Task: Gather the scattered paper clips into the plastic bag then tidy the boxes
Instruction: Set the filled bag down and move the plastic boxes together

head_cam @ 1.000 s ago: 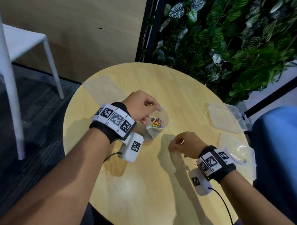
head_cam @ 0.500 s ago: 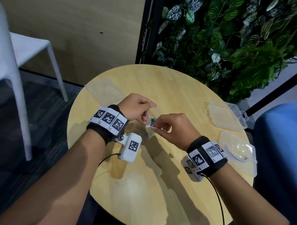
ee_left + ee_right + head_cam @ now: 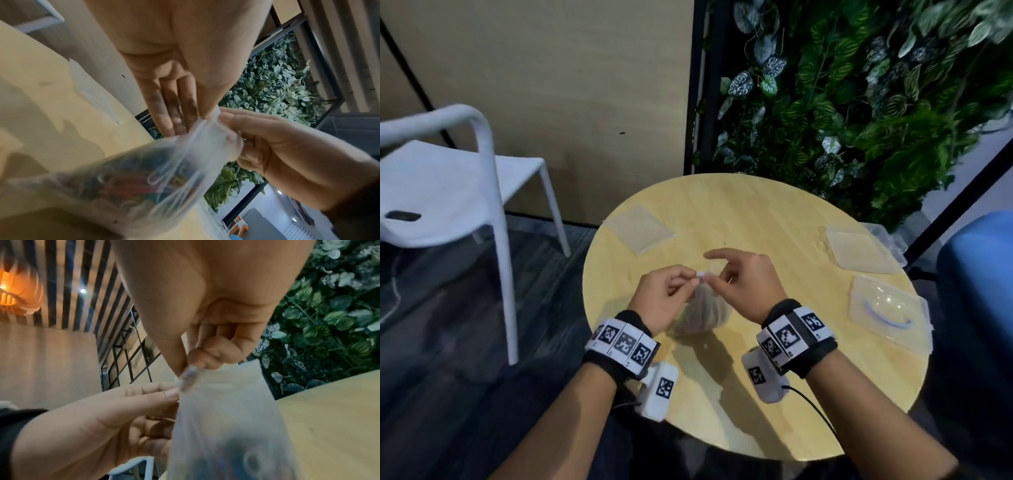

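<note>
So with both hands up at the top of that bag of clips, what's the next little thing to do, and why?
Probably press the bag's mouth shut along its top edge. The left hand and right hand both pinch the top of the plastic bag, which hangs above the table with the coloured paper clips already inside.

text: none readable | wrist bands (image 3: pixel 622 343): square coded markers only

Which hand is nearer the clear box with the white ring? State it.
Right. The right hand pinches the bag top mid-table, on the side of the clear box; the left hand is beyond it, farther off.
</note>
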